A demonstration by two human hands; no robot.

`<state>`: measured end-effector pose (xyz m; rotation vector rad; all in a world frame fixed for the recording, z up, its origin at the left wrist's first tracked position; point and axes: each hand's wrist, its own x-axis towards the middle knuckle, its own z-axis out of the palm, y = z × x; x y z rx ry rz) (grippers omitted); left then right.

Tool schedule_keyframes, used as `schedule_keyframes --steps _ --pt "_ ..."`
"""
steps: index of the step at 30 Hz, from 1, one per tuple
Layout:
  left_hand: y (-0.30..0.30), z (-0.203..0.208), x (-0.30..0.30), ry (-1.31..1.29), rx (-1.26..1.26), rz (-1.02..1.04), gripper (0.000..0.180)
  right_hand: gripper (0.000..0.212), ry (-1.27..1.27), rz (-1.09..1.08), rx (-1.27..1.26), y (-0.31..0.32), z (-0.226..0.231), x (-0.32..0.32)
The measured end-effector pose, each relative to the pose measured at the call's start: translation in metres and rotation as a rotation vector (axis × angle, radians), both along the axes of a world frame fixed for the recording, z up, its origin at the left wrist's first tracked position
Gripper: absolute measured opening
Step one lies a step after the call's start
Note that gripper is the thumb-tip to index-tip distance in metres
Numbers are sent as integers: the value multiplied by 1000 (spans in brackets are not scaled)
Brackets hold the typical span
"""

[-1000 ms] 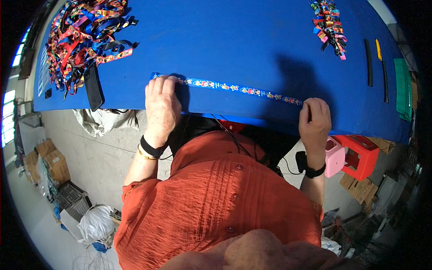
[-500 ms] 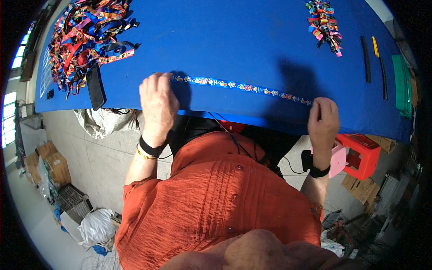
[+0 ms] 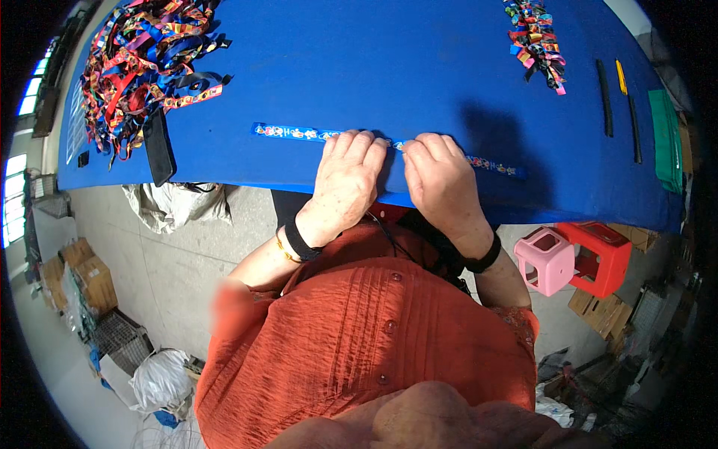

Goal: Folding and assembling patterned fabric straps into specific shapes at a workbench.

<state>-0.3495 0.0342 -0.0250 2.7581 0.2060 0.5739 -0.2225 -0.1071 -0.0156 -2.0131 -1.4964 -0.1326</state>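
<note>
A long blue ribbon with small colourful printed figures lies across the blue table cloth in front of me. My left hand rests over its middle, fingers side by side and stretched onto it; the thumb is hidden. Close on the right, my right hand has its fingers bent over the same ribbon, thumb against the index finger. A short piece of ribbon shows between the two hands, and both ends stick out beyond them, flat on the cloth.
At the far left lies a tangled heap of printed ribbons beside a black strap. A smaller ribbon bunch is far right, near black strips, a yellow strip and green cloth. Pink and red stools stand below the table.
My hands have come from the two ends of the ribbon to its middle and are now almost together. Both ribbon ends are uncovered, and the pink stool shows more fully.
</note>
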Motion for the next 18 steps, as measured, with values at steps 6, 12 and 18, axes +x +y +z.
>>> schedule_keyframes --steps 6,12,18 --pt "23 2 -16 23 -2 97 43 12 4 -137 -75 -27 2 15" --pt "51 2 -36 9 33 248 34 13 -18 -295 -120 -66 6 32" --pt "81 -5 -57 46 63 362 38 8 -77 -468 -176 -107 6 51"
